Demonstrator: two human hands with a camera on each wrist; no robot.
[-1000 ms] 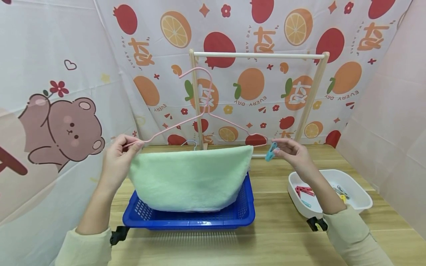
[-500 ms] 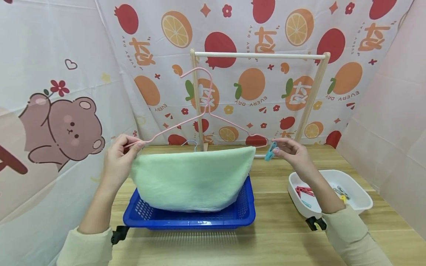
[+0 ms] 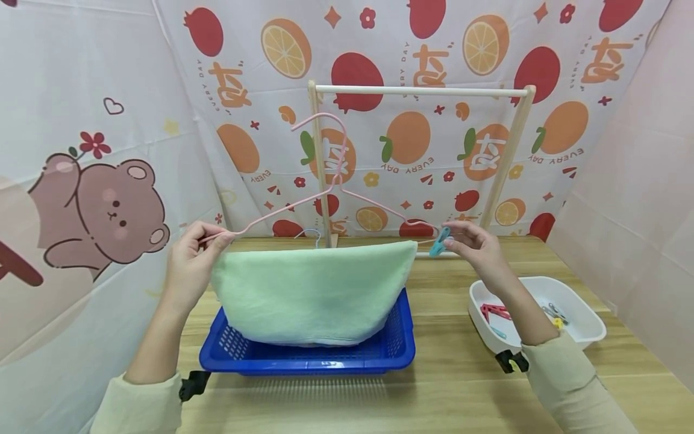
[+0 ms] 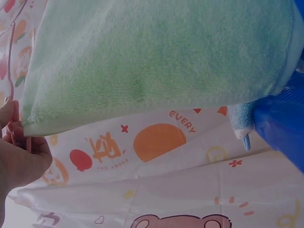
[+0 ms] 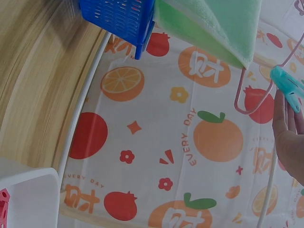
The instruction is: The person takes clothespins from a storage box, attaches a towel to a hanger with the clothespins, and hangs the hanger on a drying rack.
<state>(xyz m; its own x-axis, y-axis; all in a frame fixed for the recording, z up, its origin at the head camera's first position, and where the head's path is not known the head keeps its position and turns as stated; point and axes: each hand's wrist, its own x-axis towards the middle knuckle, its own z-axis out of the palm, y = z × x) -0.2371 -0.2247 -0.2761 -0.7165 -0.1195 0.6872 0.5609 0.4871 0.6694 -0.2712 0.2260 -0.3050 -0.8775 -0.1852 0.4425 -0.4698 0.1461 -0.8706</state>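
A pale green towel [image 3: 314, 295] hangs over the lower bar of a pink clothes hanger [image 3: 374, 208], whose hook points up. My left hand [image 3: 192, 253] pinches the hanger's left end beside the towel's corner; the left wrist view shows the towel [image 4: 142, 57] next to that hand [image 4: 23, 152]. With thumb and fingers my right hand [image 3: 477, 247] pinches a light blue clothespin [image 3: 440, 242] at the hanger's right end. In the right wrist view the clothespin [image 5: 289, 85] meets the pink wire, apart from the towel's corner.
A blue basket [image 3: 309, 365] stands under the towel. The white tub [image 3: 588, 322] at the right holds red, grey, yellow and blue clothespins. Behind stands a wooden rack with a white rail [image 3: 423, 90]. A pale blue hanger hook [image 3: 310, 231] shows behind the towel.
My right hand has moved slightly left and up, bringing the clothespin from beside the hanger's right end onto it. The left hand, hanger and towel have hardly moved.
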